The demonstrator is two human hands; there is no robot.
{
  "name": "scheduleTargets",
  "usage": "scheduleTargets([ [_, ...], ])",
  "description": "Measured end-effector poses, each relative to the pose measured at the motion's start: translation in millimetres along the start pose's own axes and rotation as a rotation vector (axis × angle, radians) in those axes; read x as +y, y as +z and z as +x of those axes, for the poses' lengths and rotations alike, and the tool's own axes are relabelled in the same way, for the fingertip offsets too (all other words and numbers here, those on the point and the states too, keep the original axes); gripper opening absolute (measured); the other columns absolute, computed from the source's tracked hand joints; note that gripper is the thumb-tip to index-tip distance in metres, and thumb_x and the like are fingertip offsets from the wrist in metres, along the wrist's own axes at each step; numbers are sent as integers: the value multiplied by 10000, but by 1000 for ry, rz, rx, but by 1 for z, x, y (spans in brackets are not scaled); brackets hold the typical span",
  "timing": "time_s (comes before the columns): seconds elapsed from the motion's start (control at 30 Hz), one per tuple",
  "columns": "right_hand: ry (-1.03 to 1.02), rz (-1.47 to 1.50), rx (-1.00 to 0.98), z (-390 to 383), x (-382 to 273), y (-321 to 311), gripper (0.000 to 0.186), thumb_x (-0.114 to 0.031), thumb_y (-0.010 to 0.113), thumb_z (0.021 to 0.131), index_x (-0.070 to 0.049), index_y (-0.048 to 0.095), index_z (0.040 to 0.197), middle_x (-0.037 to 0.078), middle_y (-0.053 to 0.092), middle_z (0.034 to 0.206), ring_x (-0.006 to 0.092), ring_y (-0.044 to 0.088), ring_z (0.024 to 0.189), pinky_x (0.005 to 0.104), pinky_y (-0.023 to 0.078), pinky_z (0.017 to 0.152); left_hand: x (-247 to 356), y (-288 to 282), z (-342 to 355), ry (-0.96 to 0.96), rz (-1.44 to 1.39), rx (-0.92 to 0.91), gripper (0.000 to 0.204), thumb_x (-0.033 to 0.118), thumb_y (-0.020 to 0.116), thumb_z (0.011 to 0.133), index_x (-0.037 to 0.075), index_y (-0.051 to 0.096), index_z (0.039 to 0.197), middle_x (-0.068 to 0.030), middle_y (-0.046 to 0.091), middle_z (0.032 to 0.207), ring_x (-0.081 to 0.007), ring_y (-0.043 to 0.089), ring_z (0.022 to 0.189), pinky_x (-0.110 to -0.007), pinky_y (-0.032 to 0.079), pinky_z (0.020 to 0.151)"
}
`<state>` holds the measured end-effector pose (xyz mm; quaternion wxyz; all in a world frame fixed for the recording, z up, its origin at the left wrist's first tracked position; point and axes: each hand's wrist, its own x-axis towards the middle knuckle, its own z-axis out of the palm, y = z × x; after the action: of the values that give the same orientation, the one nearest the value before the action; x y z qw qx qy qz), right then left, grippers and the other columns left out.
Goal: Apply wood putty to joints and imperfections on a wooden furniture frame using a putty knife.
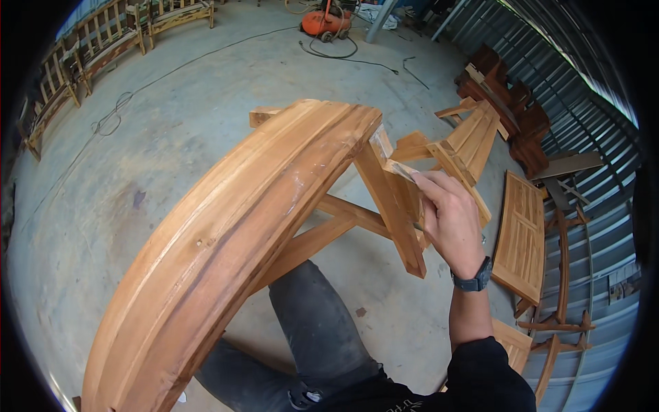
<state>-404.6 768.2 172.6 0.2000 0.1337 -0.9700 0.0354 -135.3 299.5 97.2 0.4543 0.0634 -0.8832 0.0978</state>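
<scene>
A long wooden bench [233, 226] with a curved plank top slants across the middle, on angled legs [390, 213]. Pale smears mark its top near the far right edge. My right hand [449, 213], with a dark watch on the wrist, is closed in a pinch on a thin flat tool that looks like a putty knife [403, 170]. Its light-coloured tip is close to the bench's far right end, where a whitish patch [382, 142] shows. Whether the tip touches the wood I cannot tell. My left hand is out of view.
A second wooden bench [473, 141] stands just beyond my right hand. Wooden panels [519, 240] and frames line the corrugated metal wall [611, 254]. An orange air compressor [324, 23] with a hose is at the back. Slatted wooden seats [103, 34] stand far left, and a cable [185, 65] crosses the floor.
</scene>
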Motion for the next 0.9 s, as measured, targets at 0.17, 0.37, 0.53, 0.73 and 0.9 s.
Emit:
scheduleTargets([
  [0.17, -44, -318, -100, 6, -9, 7, 415, 51, 625, 782, -64, 725, 1168, 34, 682, 1161, 271, 593, 917, 364, 557, 744, 1, 3, 6, 41, 13, 26, 458, 372, 718, 764, 2, 808, 1019, -120, 748, 742, -260, 674, 560, -332, 584, 548],
  [0.37, -131, -464, -145, 6, -10, 20, 455, 34, 624, 762, -79, 716, 1193, 10, 658, 1212, 256, 581, 960, 362, 567, 745, 0, 3, 8, 35, 60, 18, 425, 349, 724, 769, -6, 811, 986, -146, 767, 803, -257, 708, 603, -326, 586, 564],
  [0.53, -168, -398, -224, 6, -15, 1, 418, 24, 639, 747, -97, 747, 1132, 10, 694, 1166, 248, 596, 950, 355, 565, 744, 0, 2, 6, 24, 53, 33, 445, 404, 713, 796, 8, 817, 971, -135, 766, 794, -247, 702, 593, -325, 584, 564],
  [0.73, 6, -169, -44, 22, 1, -15, 374, 41, 625, 729, -93, 769, 1047, 63, 741, 1075, 280, 631, 948, 374, 562, 749, -4, 2, 2, 18, 51, 47, 503, 489, 685, 834, 20, 822, 952, -110, 761, 761, -237, 695, 576, -326, 580, 554],
  [0.9, -11, -232, -85, 29, 2, -3, 363, 43, 593, 756, -77, 759, 1056, 109, 735, 1013, 317, 637, 921, 406, 550, 756, 1, 2, 5, 17, 84, 76, 524, 522, 698, 836, 22, 824, 929, -104, 761, 751, -242, 703, 582, -336, 585, 563],
])
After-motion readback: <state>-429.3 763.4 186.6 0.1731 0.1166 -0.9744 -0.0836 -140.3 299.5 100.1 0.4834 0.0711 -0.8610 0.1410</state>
